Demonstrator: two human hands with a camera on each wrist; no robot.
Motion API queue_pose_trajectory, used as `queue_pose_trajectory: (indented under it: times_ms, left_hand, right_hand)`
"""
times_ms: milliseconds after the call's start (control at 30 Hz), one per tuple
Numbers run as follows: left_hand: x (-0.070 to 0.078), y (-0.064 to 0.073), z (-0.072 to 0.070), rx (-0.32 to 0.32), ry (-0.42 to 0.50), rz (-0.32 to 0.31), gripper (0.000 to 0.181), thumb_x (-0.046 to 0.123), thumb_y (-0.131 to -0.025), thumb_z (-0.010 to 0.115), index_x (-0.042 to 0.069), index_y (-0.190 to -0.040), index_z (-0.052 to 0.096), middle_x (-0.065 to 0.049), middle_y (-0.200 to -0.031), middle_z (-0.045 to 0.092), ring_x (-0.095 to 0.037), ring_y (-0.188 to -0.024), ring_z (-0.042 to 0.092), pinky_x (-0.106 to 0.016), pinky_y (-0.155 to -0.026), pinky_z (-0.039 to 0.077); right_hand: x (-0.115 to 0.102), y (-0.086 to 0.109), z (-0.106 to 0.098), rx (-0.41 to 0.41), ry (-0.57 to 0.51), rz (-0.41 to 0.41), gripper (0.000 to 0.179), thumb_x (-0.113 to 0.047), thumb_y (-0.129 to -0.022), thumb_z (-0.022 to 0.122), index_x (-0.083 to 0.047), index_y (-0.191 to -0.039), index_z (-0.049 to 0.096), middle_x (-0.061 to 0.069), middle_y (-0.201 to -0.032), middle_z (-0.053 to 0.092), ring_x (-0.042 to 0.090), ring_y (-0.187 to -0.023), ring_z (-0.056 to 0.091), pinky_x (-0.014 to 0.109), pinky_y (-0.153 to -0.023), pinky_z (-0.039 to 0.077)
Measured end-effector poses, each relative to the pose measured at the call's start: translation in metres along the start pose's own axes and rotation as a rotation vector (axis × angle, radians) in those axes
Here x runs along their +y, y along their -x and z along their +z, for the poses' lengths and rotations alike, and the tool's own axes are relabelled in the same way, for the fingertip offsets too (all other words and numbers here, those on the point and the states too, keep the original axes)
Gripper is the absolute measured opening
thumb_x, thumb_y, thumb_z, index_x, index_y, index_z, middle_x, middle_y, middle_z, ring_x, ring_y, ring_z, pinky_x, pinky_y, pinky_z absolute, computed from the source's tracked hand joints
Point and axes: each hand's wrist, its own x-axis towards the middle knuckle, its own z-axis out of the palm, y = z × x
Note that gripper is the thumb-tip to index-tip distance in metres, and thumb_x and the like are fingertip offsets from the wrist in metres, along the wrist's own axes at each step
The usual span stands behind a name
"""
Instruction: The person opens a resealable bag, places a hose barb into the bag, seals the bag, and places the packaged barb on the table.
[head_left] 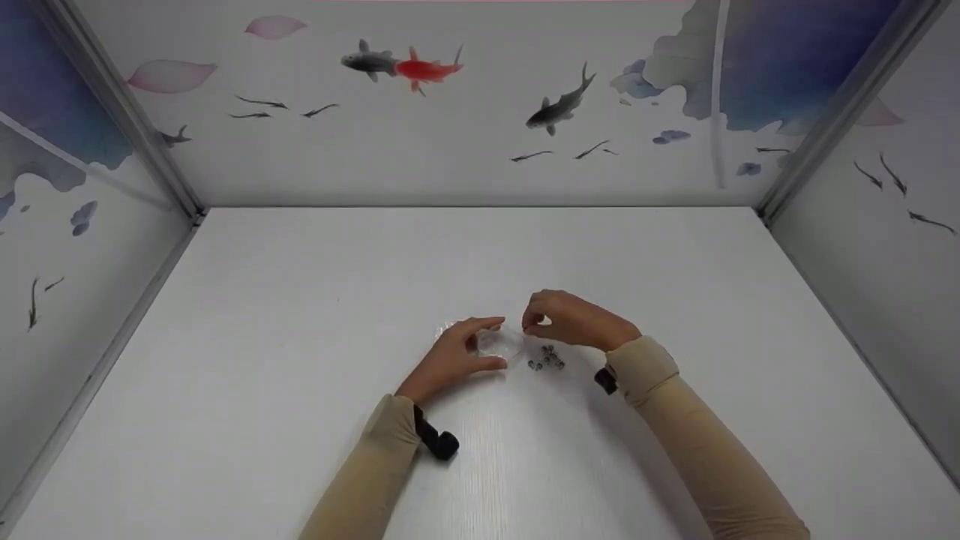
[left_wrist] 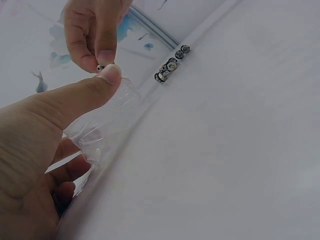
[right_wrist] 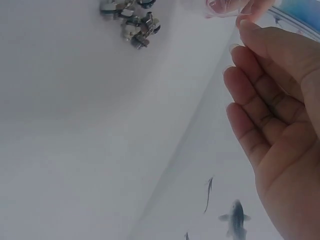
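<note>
Two hands at work on the desk [head_left: 300, 285]; noted from the wearer outward. Nearest, the left hand [head_left: 448, 355] holds a clear plastic bag [head_left: 499, 345], thumb on the near side, fingers curled round the far side. Bag judged very light, thin and limp, slick to the touch: it creases readily in the left wrist view and would probably collapse if squeezed. Best hold: low pressure at the rim, thumb and fingers spread so the mouth stands open. Just to the right of the bag, on the desk, lies a loose cluster of small metal fasteners [head_left: 551, 358], possibly screws with washers; too small to be certain. Judged hard, rigid, not fragile, light singly, liable to roll or slip from the fingertips; take each across its widest part. The cluster sits between the hands, on the wearer's side of the right hand [head_left: 581, 321]. That hand, slightly farther out, pinches one metal fastener [left_wrist: 100, 67] between thumb and forefinger, its other fingers loosely bent. Pinched fastener is at the bag's rim, close beside the left thumb tip; whether inside the mouth, cannot tell. Beyond the desk: back wall [head_left: 480, 150] printed with fish.
</note>
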Motion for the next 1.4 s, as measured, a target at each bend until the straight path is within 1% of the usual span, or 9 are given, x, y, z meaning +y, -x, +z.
queue_pose_trajectory:
  times_ms: [200, 400, 500, 600, 800, 1000, 1133, 1300, 1400]
  left_hand:
    - [-0.001, -0.001, 0.001, -0.003, -0.009, 0.010, 0.069, 0.039, -0.078, 0.078, 0.020, -0.139, 0.052, 0.001, -0.132, 0.059, -0.016, -0.097, 0.048, -0.033, -0.086, 0.040]
    - [-0.001, -0.001, 0.002, -0.006, -0.007, -0.001, 0.069, 0.040, -0.078, 0.079, 0.023, -0.139, 0.052, 0.003, -0.131, 0.059, -0.015, -0.096, 0.048, -0.032, -0.085, 0.040]
    - [0.000, 0.000, 0.001, -0.007, -0.007, -0.010, 0.068, 0.037, -0.078, 0.079, 0.025, -0.139, 0.052, 0.004, -0.131, 0.058, -0.015, -0.095, 0.047, -0.032, -0.084, 0.039]
    - [0.001, 0.000, 0.000, -0.008, -0.011, -0.011, 0.067, 0.036, -0.079, 0.078, 0.024, -0.139, 0.052, 0.003, -0.132, 0.058, -0.015, -0.094, 0.047, -0.032, -0.084, 0.039]
    - [0.000, -0.001, 0.000, -0.006, -0.021, -0.001, 0.067, 0.035, -0.080, 0.078, 0.022, -0.139, 0.052, 0.001, -0.132, 0.059, -0.015, -0.095, 0.048, -0.032, -0.084, 0.040]
    - [-0.001, 0.000, 0.000, -0.003, -0.016, 0.017, 0.066, 0.036, -0.080, 0.077, 0.020, -0.139, 0.052, 0.001, -0.131, 0.059, -0.015, -0.096, 0.049, -0.030, -0.084, 0.041]
    - [0.000, 0.000, 0.000, -0.002, 0.001, 0.025, 0.067, 0.036, -0.080, 0.077, 0.019, -0.139, 0.052, -0.001, -0.133, 0.058, -0.016, -0.102, 0.051, -0.032, -0.087, 0.042]
    - [0.001, 0.000, -0.001, -0.004, 0.011, 0.029, 0.067, 0.036, -0.080, 0.077, 0.018, -0.139, 0.052, -0.002, -0.135, 0.057, -0.018, -0.109, 0.051, -0.035, -0.093, 0.042]
    - [0.000, 0.000, 0.000, -0.003, 0.013, 0.028, 0.067, 0.037, -0.079, 0.078, 0.018, -0.139, 0.053, -0.001, -0.134, 0.058, -0.018, -0.109, 0.052, -0.036, -0.094, 0.041]
  right_hand:
    - [-0.004, -0.005, 0.003, 0.010, -0.003, -0.088, 0.015, -0.005, -0.089, 0.067, -0.002, -0.102, 0.072, 0.007, -0.096, 0.067, 0.020, -0.094, 0.062, 0.038, -0.085, 0.052]
    - [-0.007, -0.007, 0.005, 0.004, 0.001, -0.097, 0.016, -0.006, -0.089, 0.067, -0.002, -0.103, 0.073, 0.007, -0.098, 0.067, 0.019, -0.094, 0.062, 0.035, -0.084, 0.052]
    - [-0.007, -0.007, 0.005, 0.007, 0.000, -0.115, 0.017, -0.007, -0.089, 0.067, -0.001, -0.104, 0.073, 0.008, -0.098, 0.068, 0.020, -0.094, 0.062, 0.037, -0.084, 0.053]
    - [-0.007, -0.007, 0.005, 0.011, 0.000, -0.132, 0.017, -0.006, -0.089, 0.067, 0.000, -0.104, 0.072, 0.009, -0.098, 0.068, 0.022, -0.095, 0.063, 0.039, -0.085, 0.053]
    - [-0.004, -0.003, 0.004, 0.011, 0.006, -0.097, 0.017, -0.006, -0.087, 0.068, -0.001, -0.103, 0.073, 0.008, -0.097, 0.068, 0.021, -0.094, 0.063, 0.039, -0.084, 0.053]
    - [-0.001, 0.003, 0.000, -0.008, 0.053, -0.063, 0.016, -0.009, -0.089, 0.068, -0.004, -0.103, 0.074, 0.006, -0.098, 0.069, 0.019, -0.093, 0.062, 0.036, -0.084, 0.052]
    - [0.002, 0.007, -0.003, -0.023, 0.069, -0.044, 0.016, -0.009, -0.088, 0.068, -0.005, -0.102, 0.074, 0.006, -0.099, 0.069, 0.019, -0.093, 0.063, 0.036, -0.084, 0.052]
    - [0.008, 0.010, -0.002, -0.051, 0.091, 0.006, 0.015, -0.010, -0.088, 0.068, -0.006, -0.101, 0.075, 0.004, -0.098, 0.070, 0.019, -0.092, 0.063, 0.036, -0.084, 0.052]
    - [0.013, 0.013, 0.000, -0.061, 0.082, 0.027, 0.015, -0.009, -0.088, 0.068, -0.006, -0.101, 0.075, 0.004, -0.098, 0.070, 0.018, -0.092, 0.063, 0.036, -0.085, 0.052]
